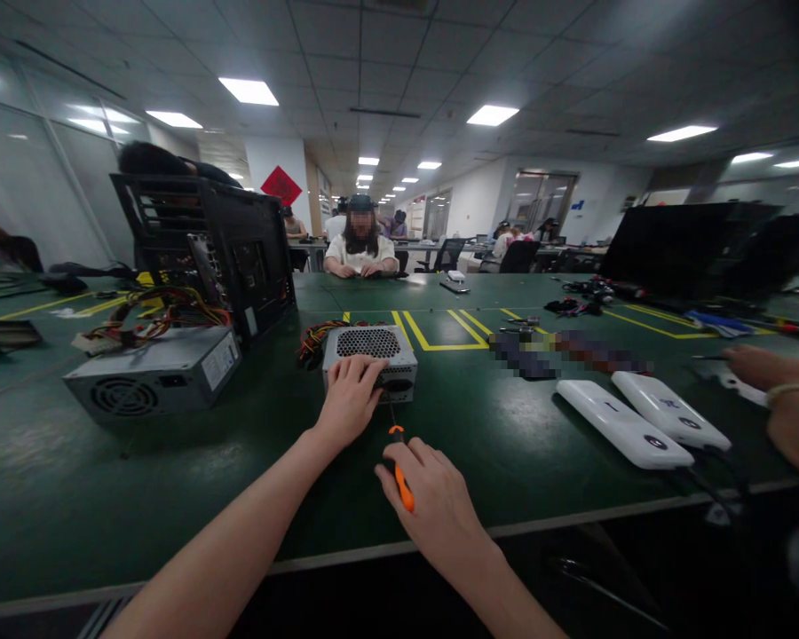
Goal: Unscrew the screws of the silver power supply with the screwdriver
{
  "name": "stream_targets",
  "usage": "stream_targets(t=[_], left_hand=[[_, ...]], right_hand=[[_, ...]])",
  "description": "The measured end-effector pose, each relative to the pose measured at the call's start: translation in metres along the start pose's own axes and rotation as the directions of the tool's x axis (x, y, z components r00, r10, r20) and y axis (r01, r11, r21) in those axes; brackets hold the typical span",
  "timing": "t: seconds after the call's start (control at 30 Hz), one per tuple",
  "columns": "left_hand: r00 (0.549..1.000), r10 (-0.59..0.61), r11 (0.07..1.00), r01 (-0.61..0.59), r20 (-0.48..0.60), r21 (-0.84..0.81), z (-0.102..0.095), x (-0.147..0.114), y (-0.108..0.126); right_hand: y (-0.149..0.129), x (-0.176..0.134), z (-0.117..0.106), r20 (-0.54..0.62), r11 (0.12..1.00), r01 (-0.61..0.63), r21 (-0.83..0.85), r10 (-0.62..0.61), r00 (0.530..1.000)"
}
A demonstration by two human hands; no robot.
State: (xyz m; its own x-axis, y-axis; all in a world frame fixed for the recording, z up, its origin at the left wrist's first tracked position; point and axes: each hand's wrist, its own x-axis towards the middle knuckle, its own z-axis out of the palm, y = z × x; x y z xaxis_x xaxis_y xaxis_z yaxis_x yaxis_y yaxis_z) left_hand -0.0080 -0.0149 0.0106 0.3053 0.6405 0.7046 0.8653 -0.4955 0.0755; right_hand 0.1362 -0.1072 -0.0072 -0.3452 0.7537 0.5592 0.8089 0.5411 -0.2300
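Note:
A grey computer power supply (370, 342) with a honeycomb vent on top sits on the green table in front of me. My left hand (352, 390) grips its front top edge, fingers bent over the near face and partly covering it. In my right hand (432, 493) is a screwdriver (403, 484) with an orange and black handle, the fingers closed round it. Its thin shaft points away from me at the near face of the power supply. Whether the tip touches a screw there is too small to tell. Bundled coloured cables (312, 342) lie at the unit's left back.
Left stands a second power supply (153, 377) with cables on top, beside an open black computer case (259, 266). Two white power banks (622, 426) lie right, near another person's hand (763, 368). A person (361, 244) sits opposite. Yellow tape (446, 346) marks the green table (253, 497).

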Motion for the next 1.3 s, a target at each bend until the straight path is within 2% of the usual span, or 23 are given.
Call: stream_targets(t=[0.07,0.13,0.17,0.23,0.3,0.4,0.47,0.57,0.73,0.83,0.9,1.0,1.2,1.3], left_hand=[[0.999,-0.003,1.0,0.002,-0.046,-0.016,-0.003,-0.005,0.003],[0.998,-0.06,0.995,0.057,-0.033,-0.084,-0.004,-0.009,0.005],[0.994,-0.111,0.983,0.111,0.013,-0.145,-0.003,-0.01,0.006],[0.96,-0.214,0.921,0.26,0.178,-0.291,0.002,-0.011,0.006],[0.88,-0.281,0.791,0.439,0.384,-0.426,0.01,-0.01,0.006],[0.75,-0.26,0.514,0.64,0.608,-0.57,0.021,-0.006,0.005],[0.709,-0.238,0.353,0.7,0.664,-0.621,0.023,-0.004,0.005],[0.69,-0.222,0.223,0.723,0.688,-0.653,0.022,-0.002,0.004],[0.664,-0.218,0.166,0.747,0.715,-0.644,0.016,0.0,0.004],[0.656,-0.206,0.134,0.754,0.726,-0.643,0.016,0.0,0.003],[0.649,-0.209,0.101,0.758,0.731,-0.644,0.016,0.001,0.002],[0.633,-0.227,0.066,0.769,0.741,-0.636,0.016,0.001,0.001],[0.64,-0.213,0.07,0.763,0.738,-0.642,0.014,0.001,0.003],[0.645,-0.206,0.075,0.76,0.736,-0.646,0.015,0.001,0.003]], right_hand=[[0.001,0.0,-0.001,-0.003,0.993,-0.037,0.111,0.037,0.999],[0.002,-0.001,-0.001,-0.028,0.982,-0.052,0.181,0.058,0.998],[0.003,-0.001,-0.001,-0.046,0.978,-0.054,0.199,0.064,0.997],[0.003,-0.003,0.0,-0.078,0.975,-0.059,0.215,0.077,0.994],[0.004,-0.004,0.002,-0.091,0.974,-0.062,0.216,0.083,0.992],[0.005,-0.004,0.002,-0.092,0.979,-0.059,0.198,0.078,0.993],[0.004,-0.003,0.001,-0.089,0.979,-0.058,0.196,0.077,0.993],[0.002,-0.002,-0.001,-0.057,0.978,-0.07,0.197,0.083,0.995],[0.003,-0.004,0.003,-0.098,0.962,-0.105,0.251,0.133,0.986],[0.006,-0.004,0.006,-0.128,0.967,-0.077,0.242,0.111,0.986],[0.007,-0.004,0.005,-0.116,0.974,-0.054,0.219,0.081,0.99],[0.005,-0.002,0.002,-0.093,0.969,-0.078,0.233,0.102,0.99],[0.004,-0.003,0.003,-0.08,0.947,-0.157,0.281,0.186,0.979],[0.007,-0.005,0.007,-0.126,0.962,-0.132,0.239,0.165,0.978]])
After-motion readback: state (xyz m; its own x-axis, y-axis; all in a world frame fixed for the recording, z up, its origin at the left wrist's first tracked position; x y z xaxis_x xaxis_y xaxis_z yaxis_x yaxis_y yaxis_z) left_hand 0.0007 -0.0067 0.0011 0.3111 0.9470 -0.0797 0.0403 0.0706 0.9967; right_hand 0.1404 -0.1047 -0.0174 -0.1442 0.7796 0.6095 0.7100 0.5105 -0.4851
